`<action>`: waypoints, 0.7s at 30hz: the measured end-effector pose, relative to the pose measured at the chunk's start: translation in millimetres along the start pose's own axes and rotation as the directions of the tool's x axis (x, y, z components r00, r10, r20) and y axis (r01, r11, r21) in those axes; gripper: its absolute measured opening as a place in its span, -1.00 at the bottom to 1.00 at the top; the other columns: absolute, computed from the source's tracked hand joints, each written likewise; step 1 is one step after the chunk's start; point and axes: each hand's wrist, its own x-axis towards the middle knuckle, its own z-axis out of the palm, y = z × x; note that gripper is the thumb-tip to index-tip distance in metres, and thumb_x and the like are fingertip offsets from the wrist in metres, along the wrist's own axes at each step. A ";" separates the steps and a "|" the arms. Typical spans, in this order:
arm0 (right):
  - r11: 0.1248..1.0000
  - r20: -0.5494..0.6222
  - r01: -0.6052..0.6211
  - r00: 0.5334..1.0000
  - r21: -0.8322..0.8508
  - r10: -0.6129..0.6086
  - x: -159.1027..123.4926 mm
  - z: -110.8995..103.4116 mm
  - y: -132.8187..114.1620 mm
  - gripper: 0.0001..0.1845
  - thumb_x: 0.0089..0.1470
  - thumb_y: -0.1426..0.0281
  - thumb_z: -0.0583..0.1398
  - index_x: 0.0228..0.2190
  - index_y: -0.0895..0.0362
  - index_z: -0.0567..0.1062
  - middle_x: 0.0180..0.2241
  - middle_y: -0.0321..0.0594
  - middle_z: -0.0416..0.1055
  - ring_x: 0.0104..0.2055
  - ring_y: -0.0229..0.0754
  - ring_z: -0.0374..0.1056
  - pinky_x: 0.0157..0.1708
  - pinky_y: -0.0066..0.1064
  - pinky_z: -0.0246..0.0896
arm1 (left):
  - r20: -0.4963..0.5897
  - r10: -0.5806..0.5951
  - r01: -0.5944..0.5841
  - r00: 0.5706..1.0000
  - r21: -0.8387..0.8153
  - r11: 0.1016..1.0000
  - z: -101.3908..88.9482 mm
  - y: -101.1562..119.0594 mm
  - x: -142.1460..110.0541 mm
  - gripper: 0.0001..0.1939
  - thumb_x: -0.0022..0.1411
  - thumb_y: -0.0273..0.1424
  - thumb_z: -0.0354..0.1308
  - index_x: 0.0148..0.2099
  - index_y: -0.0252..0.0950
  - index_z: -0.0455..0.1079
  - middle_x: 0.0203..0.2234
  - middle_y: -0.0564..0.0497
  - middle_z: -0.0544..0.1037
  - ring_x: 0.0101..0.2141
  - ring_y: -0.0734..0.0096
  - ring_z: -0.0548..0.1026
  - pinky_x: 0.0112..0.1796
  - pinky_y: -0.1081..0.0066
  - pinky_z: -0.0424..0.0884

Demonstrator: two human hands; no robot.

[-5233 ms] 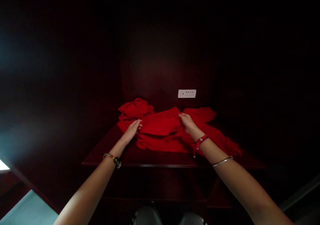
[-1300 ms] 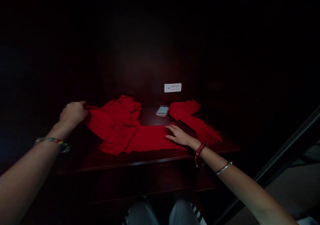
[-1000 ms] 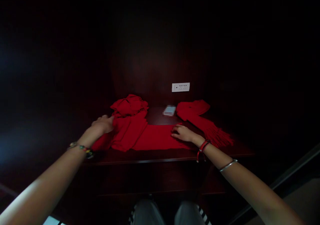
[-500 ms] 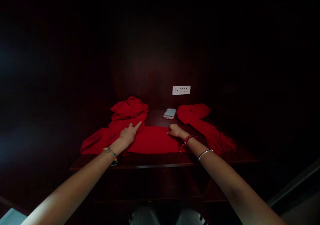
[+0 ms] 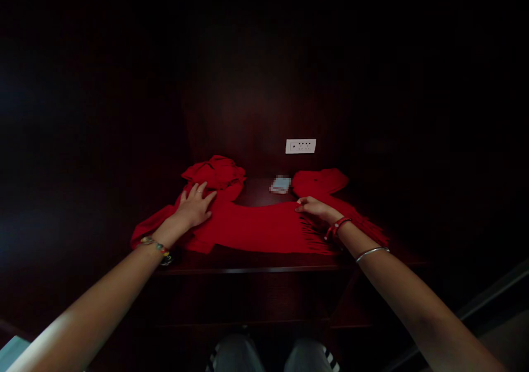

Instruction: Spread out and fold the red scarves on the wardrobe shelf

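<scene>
A red fringed scarf (image 5: 260, 228) lies spread across the front of a dark wooden shelf (image 5: 256, 269). At its right end, just above the fringe, my right hand (image 5: 316, 209) pinches the far edge between thumb and fingers. My left hand (image 5: 192, 206) rests with spread fingers on red cloth to the left, where the scarf runs into rumpled folds. Behind that hand sits a bunched red cloth heap (image 5: 215, 172). Another red fringed scarf (image 5: 320, 182) lies folded at the right rear, its fringe partly behind my right wrist.
A small pale blue object (image 5: 281, 184), blurred out, lies at the back of the shelf between the red heaps. A white socket plate (image 5: 301, 146) is fixed to the dark back wall. Below the shelf's front edge my knees (image 5: 235, 352) show.
My right hand has moved right with the scarf's edge, drawing the fringed end that way. My left hand has shifted left and gone from a pointing finger to spread fingers.
</scene>
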 end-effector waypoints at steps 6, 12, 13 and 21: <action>0.972 0.006 0.017 1.000 -0.236 -0.016 8.8 21.7 0.4 -0.78 -0.18 0.42 0.20 -0.39 0.18 0.33 -0.50 -0.30 0.36 -0.51 -0.35 0.26 -0.51 -0.55 0.13 | 0.189 0.335 -0.332 0.923 -0.044 0.942 12.4 40.8 40.1 -0.42 0.12 -0.21 -0.01 0.17 -0.21 0.02 0.18 -0.16 -0.07 0.15 0.06 -0.14 0.02 0.06 -0.04; 0.842 0.007 0.050 0.998 -0.538 -0.056 20.0 10.2 -7.6 -0.91 -0.30 0.51 0.24 -0.60 0.22 0.41 -0.59 -0.24 0.34 -0.46 -0.22 0.27 -0.49 -0.50 0.04 | 0.321 0.351 -0.346 0.879 -0.075 0.935 37.8 48.4 81.9 -0.29 0.03 -0.09 0.05 0.19 -0.19 -0.02 0.13 -0.19 0.07 0.12 0.06 -0.01 0.02 0.05 -0.09; 0.820 0.002 0.069 0.997 -0.568 -0.083 18.7 4.1 -8.4 -0.92 -0.28 0.49 0.23 -0.58 0.21 0.42 -0.56 -0.24 0.35 -0.44 -0.22 0.27 -0.48 -0.50 0.03 | 0.329 0.346 -0.337 0.879 -0.085 0.938 40.6 46.5 87.2 -0.24 -0.03 -0.06 0.09 0.18 -0.19 -0.02 0.11 -0.20 0.12 0.09 0.04 0.05 0.01 0.05 -0.08; 0.641 -0.055 0.147 0.957 -0.753 -0.284 -1.2 -47.9 9.2 -0.91 -0.12 0.46 0.14 -0.45 0.19 0.42 -0.46 -0.20 0.38 -0.43 -0.26 0.23 -0.45 -0.52 0.00 | 0.065 0.503 -0.487 0.862 -0.167 0.857 24.4 17.1 105.9 -0.78 -0.05 -0.32 0.11 -0.30 -0.28 0.37 -0.43 0.04 0.47 -0.40 0.42 0.38 -0.40 0.52 0.22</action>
